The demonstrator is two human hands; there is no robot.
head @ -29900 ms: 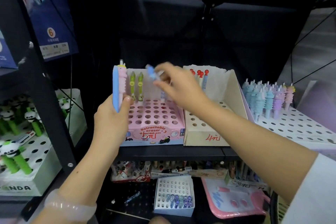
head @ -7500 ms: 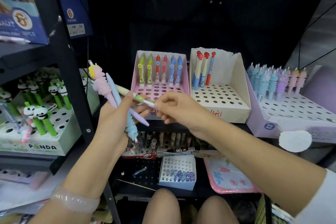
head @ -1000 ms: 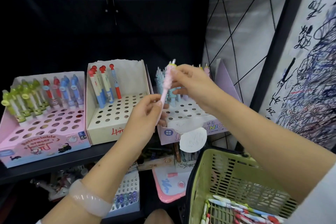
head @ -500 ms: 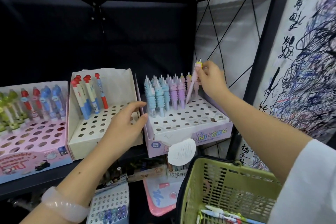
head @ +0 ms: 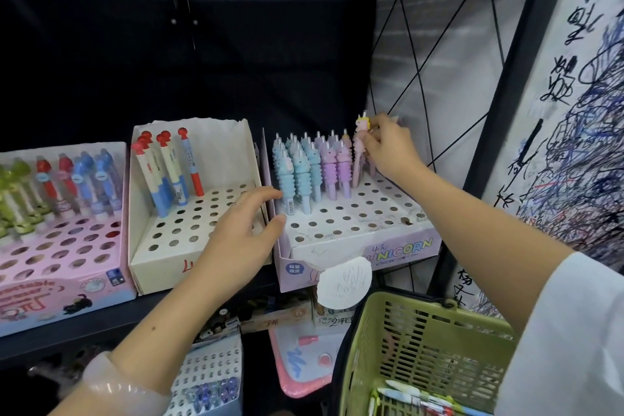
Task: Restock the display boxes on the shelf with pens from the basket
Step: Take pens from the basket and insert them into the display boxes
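Pinching the pink unicorn pen (head: 358,145), the right hand (head: 388,145) has lowered it; left hand (head: 236,240) stays spread.

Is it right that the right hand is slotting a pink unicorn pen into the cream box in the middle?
Not quite. The head view shows the right hand holding the pink unicorn pen over the Unicorn box on the right, not the cream box in the middle.

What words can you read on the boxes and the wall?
"UNICORN": front of the unicorn pen box.
"...ertable": front of the pink box, start cut off.
Red handwriting on the cream box: hidden by the left hand.
Scribbled wall sheet: handwritten characters, unreadable.
Lower price tags: too blurred.
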